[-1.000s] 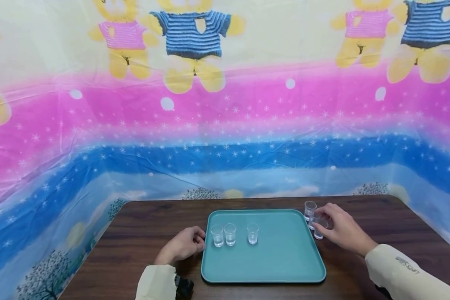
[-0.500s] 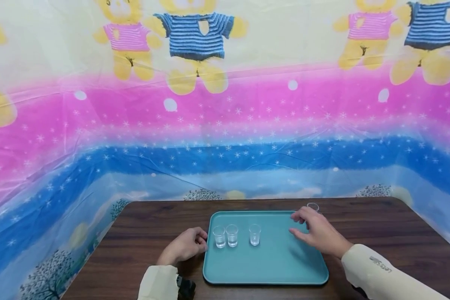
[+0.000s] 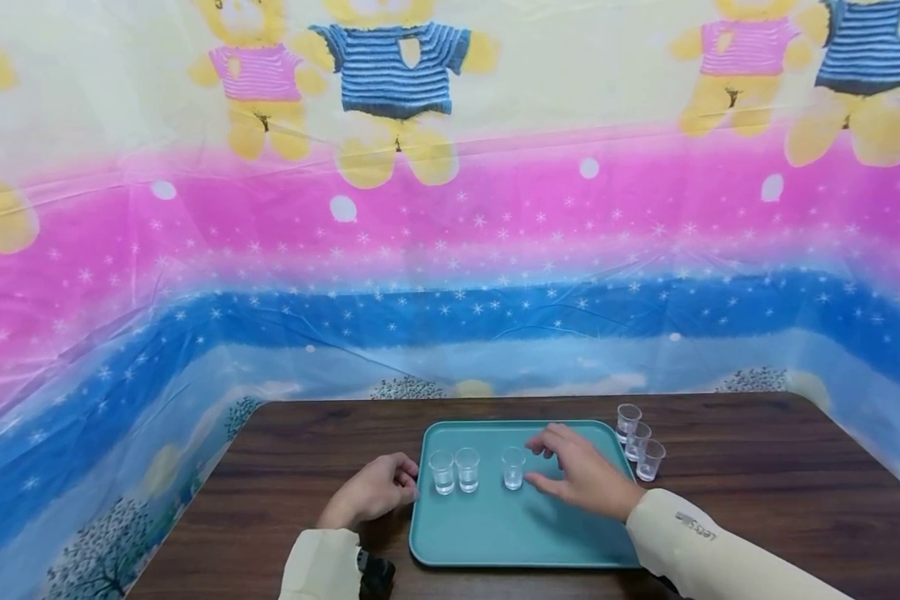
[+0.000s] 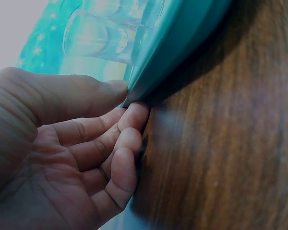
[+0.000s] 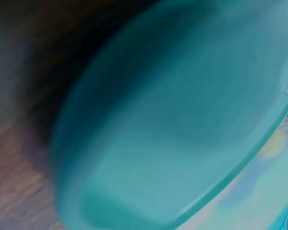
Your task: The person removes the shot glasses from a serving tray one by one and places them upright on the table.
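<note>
On the teal tray [image 3: 525, 533] stand three small clear shot glasses: a left one [image 3: 442, 472], a middle one [image 3: 467, 471] close beside it, and a right one [image 3: 513, 468] farther over. My right hand [image 3: 581, 471] hovers over the tray, thumb and fingers parted, fingertips right at the right glass. Only a sliver of that hand shows in the blurred right wrist view. My left hand [image 3: 375, 490] holds the tray's left edge. In the left wrist view its thumb lies at the rim and the curled fingers [image 4: 134, 115] meet the edge from below.
Three more shot glasses stand in a slanting row on the dark wooden table [image 3: 750, 467], just right of the tray; the nearest glass [image 3: 650, 461] is close to my right forearm. A printed cloth [image 3: 450, 367] hangs behind the table.
My right hand has moved left from the row of glasses beside the tray to the right glass on it, carrying nothing. My left hand stays at the tray's edge.
</note>
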Motion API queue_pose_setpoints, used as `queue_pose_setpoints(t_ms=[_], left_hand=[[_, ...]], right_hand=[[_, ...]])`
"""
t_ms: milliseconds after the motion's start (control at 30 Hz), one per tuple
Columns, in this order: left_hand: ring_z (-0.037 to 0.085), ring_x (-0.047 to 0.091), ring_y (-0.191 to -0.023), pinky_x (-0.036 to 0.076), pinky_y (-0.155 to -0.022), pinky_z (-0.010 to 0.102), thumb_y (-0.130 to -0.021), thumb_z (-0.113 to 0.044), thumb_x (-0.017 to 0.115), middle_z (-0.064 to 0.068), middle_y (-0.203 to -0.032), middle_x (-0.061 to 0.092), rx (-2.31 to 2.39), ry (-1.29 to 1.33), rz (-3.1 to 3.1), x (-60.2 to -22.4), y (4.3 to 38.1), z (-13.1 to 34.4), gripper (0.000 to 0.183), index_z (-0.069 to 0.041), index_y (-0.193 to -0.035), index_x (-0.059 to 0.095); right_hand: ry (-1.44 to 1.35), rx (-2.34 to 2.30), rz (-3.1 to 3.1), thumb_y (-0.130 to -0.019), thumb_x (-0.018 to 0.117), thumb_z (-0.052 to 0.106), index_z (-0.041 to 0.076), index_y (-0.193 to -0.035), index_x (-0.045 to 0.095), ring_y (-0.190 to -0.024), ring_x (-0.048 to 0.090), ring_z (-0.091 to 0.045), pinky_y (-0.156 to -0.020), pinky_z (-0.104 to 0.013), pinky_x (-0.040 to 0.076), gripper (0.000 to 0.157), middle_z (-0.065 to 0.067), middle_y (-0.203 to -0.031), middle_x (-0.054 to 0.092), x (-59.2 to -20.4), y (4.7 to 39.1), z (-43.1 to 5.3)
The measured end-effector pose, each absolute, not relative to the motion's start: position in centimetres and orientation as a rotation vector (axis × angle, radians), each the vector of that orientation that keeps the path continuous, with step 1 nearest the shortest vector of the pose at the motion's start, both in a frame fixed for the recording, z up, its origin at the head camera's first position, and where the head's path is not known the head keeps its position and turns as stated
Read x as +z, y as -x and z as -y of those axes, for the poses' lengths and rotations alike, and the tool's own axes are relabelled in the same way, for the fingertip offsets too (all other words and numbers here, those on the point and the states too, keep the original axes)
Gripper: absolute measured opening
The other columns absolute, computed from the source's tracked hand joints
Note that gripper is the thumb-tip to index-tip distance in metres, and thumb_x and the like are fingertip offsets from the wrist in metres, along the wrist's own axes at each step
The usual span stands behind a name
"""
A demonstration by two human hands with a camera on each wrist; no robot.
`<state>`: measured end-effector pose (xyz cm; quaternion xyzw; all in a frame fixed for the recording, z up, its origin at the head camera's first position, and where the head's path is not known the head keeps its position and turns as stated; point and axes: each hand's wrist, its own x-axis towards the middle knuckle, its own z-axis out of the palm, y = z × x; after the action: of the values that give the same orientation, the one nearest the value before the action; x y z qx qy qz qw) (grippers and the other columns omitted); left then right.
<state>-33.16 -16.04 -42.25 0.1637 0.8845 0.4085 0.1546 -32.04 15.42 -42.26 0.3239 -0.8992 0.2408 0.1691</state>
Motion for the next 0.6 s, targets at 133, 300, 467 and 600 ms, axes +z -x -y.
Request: queue_pose_setpoints(t_ms=[133, 300, 467, 600], left_hand=[[0.019, 0.048, -0.069, 0.039, -0.059, 0.032, -0.081, -0.007, 0.056, 0.006, -0.082, 0.051, 1.163, -0.465, -2.545, -42.3, 33.2, 16.1, 0.021, -0.001, -0.101, 0.051], [0.019, 0.047, -0.069, 0.039, -0.06, 0.032, -0.081, -0.007, 0.056, 0.007, -0.082, 0.05, 1.153, -0.459, -2.548, -42.4, 33.3, 16.2, 0.021, -0.002, -0.1, 0.051], [0.019, 0.047, -0.069, 0.039, -0.06, 0.032, -0.081, -0.008, 0.056, 0.006, -0.082, 0.05, 1.162, -0.461, -2.543, -42.6, 33.2, 16.2, 0.02, -0.002, -0.1, 0.051], [0.019, 0.047, -0.068, 0.039, -0.059, 0.032, -0.081, -0.007, 0.055, 0.007, -0.082, 0.05, 1.184, -0.474, -2.538, -42.5, 33.2, 16.3, 0.021, -0.001, -0.1, 0.051]], right_hand=[[-0.909, 0.677, 2.595, -0.075, 0.064, 0.035, 0.016, -0.104, 0.055, -0.082, 0.049, -0.009, -0.067, -0.024, 0.042, 0.035, 0.008, -0.093, 0.049, -42.3, 32.1, -14.7], [-0.884, 0.642, 2.61, -0.077, 0.063, 0.035, 0.015, -0.105, 0.055, -0.082, 0.047, -0.007, -0.067, -0.024, 0.042, 0.036, 0.006, -0.094, 0.049, -42.7, 32.4, -14.0], [-0.871, 0.641, 2.596, -0.077, 0.062, 0.032, 0.014, -0.101, 0.056, -0.079, 0.045, -0.004, -0.064, -0.023, 0.041, 0.031, 0.005, -0.091, 0.049, -43.0, 32.7, -13.6], [-0.855, 0.66, 2.608, -0.077, 0.063, 0.031, 0.015, -0.099, 0.055, -0.076, 0.044, -0.003, -0.063, -0.022, 0.04, 0.028, 0.005, -0.088, 0.049, -42.9, 32.7, -13.4]])
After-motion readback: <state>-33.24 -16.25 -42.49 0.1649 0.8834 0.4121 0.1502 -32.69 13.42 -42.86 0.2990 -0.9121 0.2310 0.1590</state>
